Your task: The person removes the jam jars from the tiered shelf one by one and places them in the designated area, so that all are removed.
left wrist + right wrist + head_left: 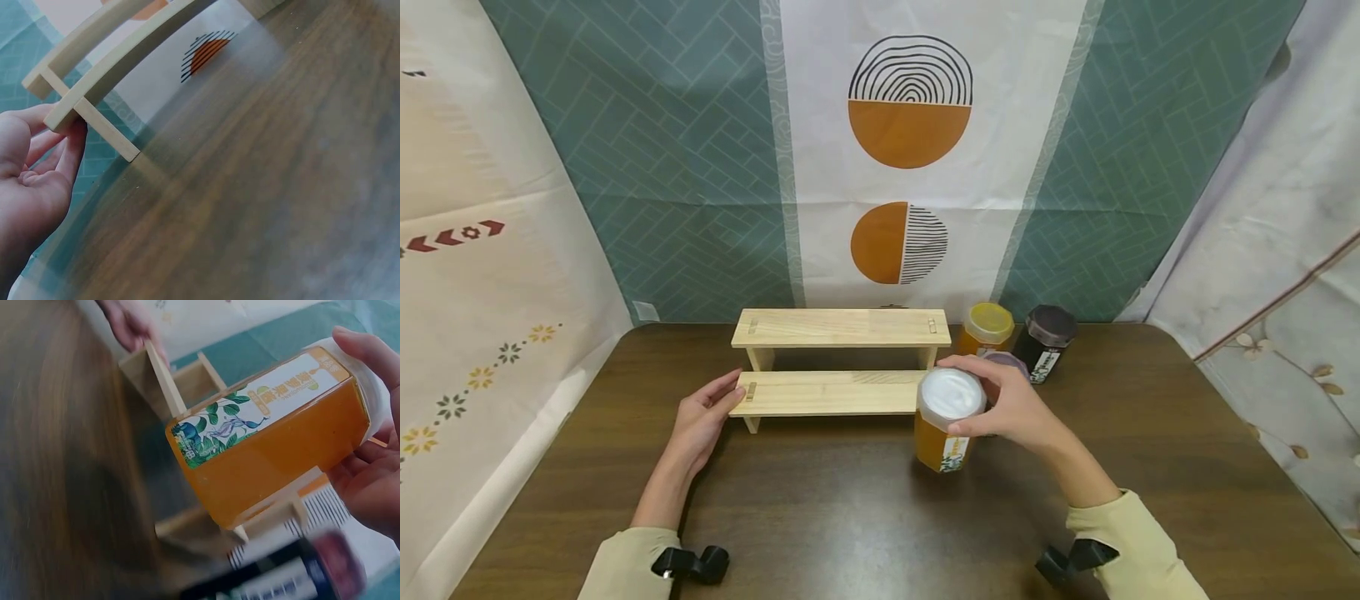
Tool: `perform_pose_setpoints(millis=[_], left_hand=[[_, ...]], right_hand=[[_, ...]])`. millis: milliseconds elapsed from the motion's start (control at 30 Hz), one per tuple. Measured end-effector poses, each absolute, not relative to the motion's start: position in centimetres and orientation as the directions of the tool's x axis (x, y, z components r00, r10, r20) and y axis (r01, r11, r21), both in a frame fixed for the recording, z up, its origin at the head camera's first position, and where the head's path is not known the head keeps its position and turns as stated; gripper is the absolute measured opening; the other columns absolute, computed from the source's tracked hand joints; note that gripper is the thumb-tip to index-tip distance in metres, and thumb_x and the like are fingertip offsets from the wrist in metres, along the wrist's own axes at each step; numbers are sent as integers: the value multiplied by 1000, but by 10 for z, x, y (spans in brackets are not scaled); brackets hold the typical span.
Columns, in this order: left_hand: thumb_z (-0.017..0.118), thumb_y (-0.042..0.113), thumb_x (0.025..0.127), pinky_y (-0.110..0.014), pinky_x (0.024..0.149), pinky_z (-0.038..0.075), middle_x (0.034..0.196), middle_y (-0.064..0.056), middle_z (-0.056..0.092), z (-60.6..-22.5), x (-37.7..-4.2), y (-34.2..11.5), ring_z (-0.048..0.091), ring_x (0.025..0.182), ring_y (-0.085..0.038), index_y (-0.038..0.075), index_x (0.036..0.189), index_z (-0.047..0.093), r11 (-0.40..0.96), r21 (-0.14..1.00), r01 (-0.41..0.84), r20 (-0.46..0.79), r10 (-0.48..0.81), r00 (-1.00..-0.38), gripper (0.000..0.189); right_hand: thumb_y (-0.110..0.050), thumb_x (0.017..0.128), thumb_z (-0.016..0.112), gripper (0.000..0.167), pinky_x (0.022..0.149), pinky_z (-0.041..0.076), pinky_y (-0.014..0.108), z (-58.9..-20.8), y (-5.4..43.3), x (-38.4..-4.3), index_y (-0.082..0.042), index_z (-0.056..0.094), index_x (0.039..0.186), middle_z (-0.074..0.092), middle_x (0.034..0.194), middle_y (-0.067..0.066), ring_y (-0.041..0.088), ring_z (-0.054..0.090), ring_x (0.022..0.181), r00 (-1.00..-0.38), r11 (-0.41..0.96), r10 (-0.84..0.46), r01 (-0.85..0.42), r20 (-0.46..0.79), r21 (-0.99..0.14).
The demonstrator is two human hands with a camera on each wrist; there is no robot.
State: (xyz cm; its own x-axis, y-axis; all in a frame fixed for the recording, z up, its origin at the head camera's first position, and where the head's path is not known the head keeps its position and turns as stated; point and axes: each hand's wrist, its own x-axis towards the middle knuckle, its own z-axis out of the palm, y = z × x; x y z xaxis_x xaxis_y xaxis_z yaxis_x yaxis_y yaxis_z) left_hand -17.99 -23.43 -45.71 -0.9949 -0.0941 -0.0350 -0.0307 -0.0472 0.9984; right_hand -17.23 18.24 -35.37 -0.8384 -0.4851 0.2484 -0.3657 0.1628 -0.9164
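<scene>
A two-tier wooden shelf [842, 327] stands on the table, its lower board in front of the upper one. My left hand [702, 421] pinches the left end of the lower board, as the hand [40, 165] in the left wrist view also shows. My right hand [1011, 400] grips a jar [934, 440] of orange contents by its white lid, beside the shelf's right end. In the right wrist view the jar's label [262, 403] faces the camera. Whether its base touches the table, I cannot tell.
Right of the shelf stand a yellow-lidded jar [988, 323], a dark jar [1047, 337] and a purple-lidded jar [1006, 360], partly hidden by my right hand. Patterned cloth [700, 167] hangs behind the brown table [820, 533].
</scene>
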Motion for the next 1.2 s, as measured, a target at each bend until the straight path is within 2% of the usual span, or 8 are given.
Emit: perform_pose_setpoints(millis=[133,300,467,633,733,933,1100,1200], left_hand=[[61,17,97,-14,88,44,121,-2,51,-457,-180,-234,53,104,-2,-10,143,37,-49,998,-37,-41,-94,-995,58],[62,18,97,-14,87,44,118,3,52,-458,-179,-235,53,104,-2,-9,143,37,-49,998,-38,-43,-99,-994,59],[61,17,97,-15,88,44,121,-1,51,-458,-179,-235,53,104,-3,-9,143,37,-54,998,-38,-43,-92,-995,58],[62,18,97,-14,88,44,131,-12,44,-460,-181,-235,52,106,-4,-9,144,36,-52,998,-42,-46,-83,-995,60],[62,19,96,-14,88,44,134,-15,42,-460,-181,-236,52,106,-4,-9,144,36,-51,998,-42,-47,-81,-996,61],[61,17,97,-15,88,44,132,-14,44,-458,-181,-235,52,105,-3,-9,143,36,-50,998,-49,-53,-84,-995,59],[62,18,97,-15,88,44,131,-11,44,-458,-180,-234,52,106,-4,-8,144,37,-48,997,-57,-61,-87,-994,60],[62,19,96,-14,88,44,131,-10,44,-458,-180,-236,52,106,-4,-8,144,37,-41,998,-51,-54,-91,-994,61]], right_hand=[[3,66,84,63,83,49,27,-360,209,-169,3,59,124,58,119,12,19,55,100,-832,193,-479,-410,279,-891],[10,65,80,65,80,50,25,-362,241,-166,5,57,126,63,114,3,16,57,96,-801,173,-505,-458,320,-872],[16,64,76,68,79,51,26,-363,274,-163,5,55,128,64,115,3,16,58,96,-763,130,-559,-468,325,-874],[17,68,74,66,78,51,25,-367,307,-166,2,55,130,64,116,1,15,59,95,-790,187,-555,-423,260,-887],[17,71,71,64,75,52,26,-371,321,-172,1,54,131,65,113,1,14,59,92,-809,201,-541,-391,230,-898],[17,74,69,63,74,52,25,-385,345,-191,-1,54,132,65,110,-2,13,59,90,-836,233,-508,-363,205,-902],[18,77,65,61,76,52,26,-394,356,-207,-4,54,133,64,112,-2,13,58,93,-865,154,-472,-273,172,-950],[14,79,66,60,77,52,26,-395,357,-216,-7,54,133,62,113,-4,14,56,94,-870,173,-468,-261,154,-950]])
